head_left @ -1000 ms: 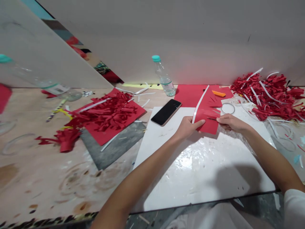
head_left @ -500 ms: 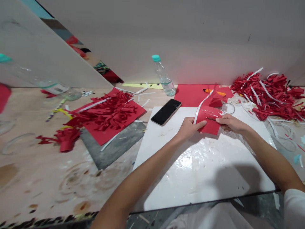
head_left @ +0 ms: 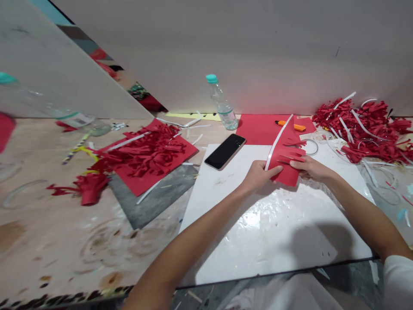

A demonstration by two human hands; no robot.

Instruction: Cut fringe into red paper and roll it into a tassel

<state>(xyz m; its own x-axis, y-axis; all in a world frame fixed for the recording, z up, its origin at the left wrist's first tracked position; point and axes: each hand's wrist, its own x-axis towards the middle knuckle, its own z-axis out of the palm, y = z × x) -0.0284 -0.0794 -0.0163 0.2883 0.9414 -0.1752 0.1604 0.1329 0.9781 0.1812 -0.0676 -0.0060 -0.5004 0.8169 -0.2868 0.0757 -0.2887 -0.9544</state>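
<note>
A sheet of red paper [head_left: 285, 170] is held up over the white board, with a white strip along its left edge and slits cut into its right side. My left hand [head_left: 258, 174] is closed on the lower left of the sheet, thumb lying across its front. At the right edge, my right hand [head_left: 312, 168] pinches one of the paper's cut strips between thumb and fingers. Several strips above it stand out to the right, slightly curled. The fingers behind the sheet are partly hidden.
A black phone [head_left: 225, 151] lies on the white board [head_left: 226, 241]. Behind are a water bottle [head_left: 226, 107], red sheets [head_left: 254, 129] and an orange cutter [head_left: 299, 128]. Piles of fringed red paper lie left [head_left: 151, 155] and right [head_left: 371, 125], near a clear tape ring [head_left: 311, 147].
The paper's upper part has straightened, and its cut strips now spread out to the right. My right hand has shifted slightly right and down; my left hand keeps its hold.
</note>
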